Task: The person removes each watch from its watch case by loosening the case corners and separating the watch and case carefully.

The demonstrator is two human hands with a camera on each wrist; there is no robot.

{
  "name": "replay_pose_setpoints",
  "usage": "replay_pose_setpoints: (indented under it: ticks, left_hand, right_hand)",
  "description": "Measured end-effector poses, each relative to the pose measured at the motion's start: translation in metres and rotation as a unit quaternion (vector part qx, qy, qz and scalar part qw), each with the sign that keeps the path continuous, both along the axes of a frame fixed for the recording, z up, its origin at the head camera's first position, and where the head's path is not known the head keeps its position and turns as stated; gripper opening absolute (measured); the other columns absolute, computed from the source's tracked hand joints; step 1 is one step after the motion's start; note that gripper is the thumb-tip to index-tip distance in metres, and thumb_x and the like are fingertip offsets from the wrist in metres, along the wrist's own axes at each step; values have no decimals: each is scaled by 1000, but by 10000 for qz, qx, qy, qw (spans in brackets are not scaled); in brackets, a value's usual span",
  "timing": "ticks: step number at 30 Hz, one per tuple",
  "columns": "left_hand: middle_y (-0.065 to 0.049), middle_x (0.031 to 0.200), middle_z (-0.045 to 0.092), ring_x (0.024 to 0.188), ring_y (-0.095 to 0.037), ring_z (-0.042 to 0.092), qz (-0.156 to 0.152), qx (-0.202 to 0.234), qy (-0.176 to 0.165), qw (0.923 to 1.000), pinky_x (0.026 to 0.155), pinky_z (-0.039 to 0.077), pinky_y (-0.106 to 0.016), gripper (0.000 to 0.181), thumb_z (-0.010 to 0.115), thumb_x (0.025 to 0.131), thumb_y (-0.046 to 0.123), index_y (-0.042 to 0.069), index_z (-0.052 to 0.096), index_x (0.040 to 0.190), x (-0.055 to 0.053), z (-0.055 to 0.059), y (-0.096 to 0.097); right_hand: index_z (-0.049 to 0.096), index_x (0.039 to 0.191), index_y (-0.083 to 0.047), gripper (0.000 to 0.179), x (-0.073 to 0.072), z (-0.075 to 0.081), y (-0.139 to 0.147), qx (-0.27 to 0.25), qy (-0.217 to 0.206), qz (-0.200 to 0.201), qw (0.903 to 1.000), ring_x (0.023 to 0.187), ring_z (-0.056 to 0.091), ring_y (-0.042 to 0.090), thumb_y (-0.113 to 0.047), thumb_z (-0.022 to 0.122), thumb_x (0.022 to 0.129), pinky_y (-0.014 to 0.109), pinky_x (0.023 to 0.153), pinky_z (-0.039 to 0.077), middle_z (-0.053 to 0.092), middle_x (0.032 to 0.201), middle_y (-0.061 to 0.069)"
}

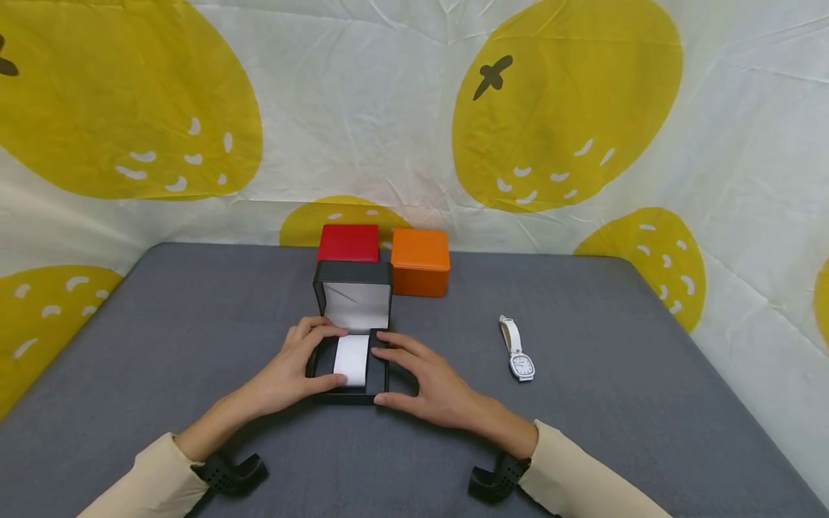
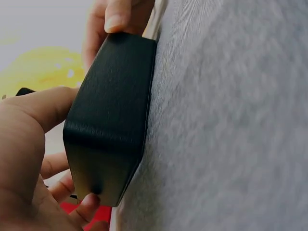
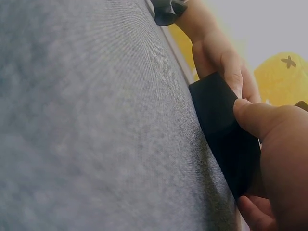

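From my post, I saw the left hand (image 1: 303, 361) and right hand (image 1: 424, 375) gripping opposite sides of the open black box (image 1: 345, 398) (white cushion (image 1: 352, 360) inside) on the tabletop (image 1: 181, 331), in front of the red box (image 1: 349, 243).

The left sleeve (image 1: 155, 478) and right sleeve (image 1: 576, 475) are plain beige, and a chunky black mount (image 1: 225, 475) (curved, dotted with small holes) sits beside each.

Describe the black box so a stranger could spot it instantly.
On the gray table, find the red box and orange box at the back. Just in front, between the left hand and right hand, sits the black box. Unlike those two, its lid stands open, with a white cushion inside.
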State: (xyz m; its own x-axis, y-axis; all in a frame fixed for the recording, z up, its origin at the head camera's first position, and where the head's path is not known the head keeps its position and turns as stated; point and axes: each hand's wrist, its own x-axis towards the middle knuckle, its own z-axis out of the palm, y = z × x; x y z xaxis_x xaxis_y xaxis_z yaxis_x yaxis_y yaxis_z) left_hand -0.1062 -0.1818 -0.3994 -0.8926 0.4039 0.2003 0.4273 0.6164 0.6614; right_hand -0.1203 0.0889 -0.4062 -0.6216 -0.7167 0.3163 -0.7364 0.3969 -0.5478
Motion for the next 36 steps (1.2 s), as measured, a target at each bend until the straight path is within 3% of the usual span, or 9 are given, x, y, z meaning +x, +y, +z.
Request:
replay_pose_setpoints:
  ticks: [8, 17, 22, 26, 32, 36]
  left_hand:
    - [-4, 127, 43, 104, -22, 45, -41, 251, -143, 9996, 86, 43, -45, 57, 78, 81, 29, 14, 53, 130, -4, 5, -5]
    - [-3, 119, 52, 96, -20, 48, 137, 363, -86, 9992, 71, 45, -34, 53, 75, 83, 28, 13, 54, 129, -6, 13, -12]
    - [-5, 114, 55, 93, -20, 50, 97, 478, 196, 9986, 71, 45, -31, 51, 75, 84, 22, 10, 54, 130, -6, 26, -18]
    - [1, 113, 56, 92, -19, 52, 127, 671, 481, 9965, 71, 44, -29, 49, 74, 85, 16, 11, 54, 130, -8, 40, -23]
    - [3, 115, 57, 93, -11, 49, 528, 1063, 891, 9889, 73, 42, -26, 43, 71, 86, 10, 12, 57, 127, -12, 64, -27]
    - [2, 118, 56, 97, -13, 50, 823, 1349, 908, 9833, 75, 42, -24, 41, 68, 89, 12, 15, 56, 128, -17, 71, -26]
  right_hand:
    - [48, 141, -17, 63, 0, -1, 0, -126, -98, 31, 9999, 135, 33, 13, -44, 68, 87, 41, 105, 35, 32, 151, -2]
    - [49, 140, -17, 63, 0, -1, 1, -153, -117, 32, 9998, 134, 33, 13, -43, 68, 87, 41, 105, 35, 33, 151, -2]
    - [51, 139, -18, 61, 1, -1, 0, -177, -124, -22, 9998, 132, 36, 13, -44, 68, 86, 39, 104, 36, 32, 151, -1]
    - [52, 136, -16, 60, 4, 0, 0, -315, -249, -148, 9991, 127, 41, 13, -41, 70, 86, 36, 101, 40, 31, 150, 2]
    - [47, 138, -11, 67, 9, 2, 0, -488, -601, -470, 9959, 123, 44, 14, -39, 73, 84, 29, 96, 44, 35, 145, 5]
    - [38, 143, -10, 77, 10, -1, -3, -658, -1063, -583, 9904, 121, 47, 18, -38, 76, 82, 29, 96, 44, 40, 140, 5]
